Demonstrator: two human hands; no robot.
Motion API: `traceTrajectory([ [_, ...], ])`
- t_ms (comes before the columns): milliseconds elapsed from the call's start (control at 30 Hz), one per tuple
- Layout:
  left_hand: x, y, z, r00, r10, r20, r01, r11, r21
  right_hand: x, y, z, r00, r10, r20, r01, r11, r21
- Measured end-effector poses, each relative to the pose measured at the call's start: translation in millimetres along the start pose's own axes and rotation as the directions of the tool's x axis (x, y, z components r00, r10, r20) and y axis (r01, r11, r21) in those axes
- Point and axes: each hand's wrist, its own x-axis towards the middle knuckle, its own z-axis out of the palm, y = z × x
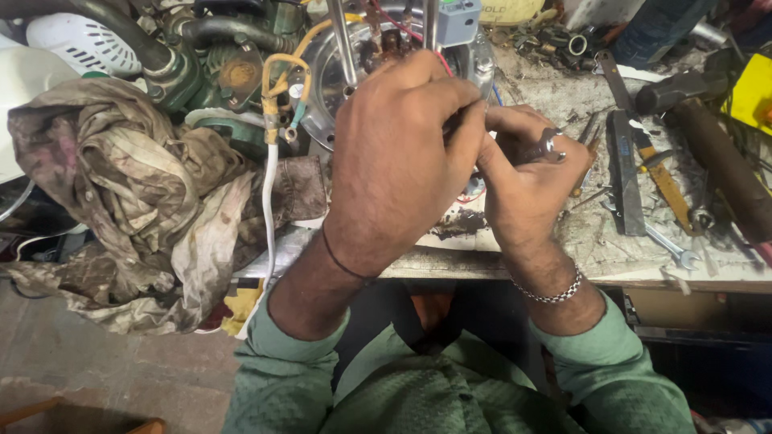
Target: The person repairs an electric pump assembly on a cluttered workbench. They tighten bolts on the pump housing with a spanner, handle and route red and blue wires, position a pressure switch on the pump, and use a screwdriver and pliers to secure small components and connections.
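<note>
Your fingers (462, 133) are curled in and pressed together at the bench edge: the left hand (398, 153) lies over the work and pinches something near a thin red wire (444, 63), while the right hand (523, 181) closes around a small metal wrench (548, 146), whose ring end shows above the knuckles. What the left fingertips hold cannot be made out, because the back of that hand covers the contact point; the wrench shaft is likewise buried in your right palm. The round metal housing (322, 72) sits just behind both hands, its lower part hidden by them. A stained rag (145, 201) is heaped to the left, beside a white cable (269, 209). To the right, a flat file (623, 173), a spanner (667, 245) and a hammer (708, 137) lie on the workbench (611, 257).
</note>
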Motion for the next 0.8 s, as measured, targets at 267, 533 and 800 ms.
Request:
traceTrajectory([
  [267,3.2,-2.7,-9.6,0.999,0.026,0.038,-0.022,0.993,-0.116,1.3,2.7,2.6,1.0,0.008,-0.021,-0.01,0.998,-0.069],
  [533,3.9,0.7,-6.3,0.999,-0.029,0.014,0.031,0.994,-0.104,0.1,2.7,6.8,0.994,-0.085,-0.065,0.075,0.987,-0.146],
  [800,3.7,0.6,-9.0,0.999,-0.039,0.001,0.039,0.992,-0.122,2.3,-16.2,7.8,0.978,-0.208,0.022,0.201,0.906,-0.373],
])
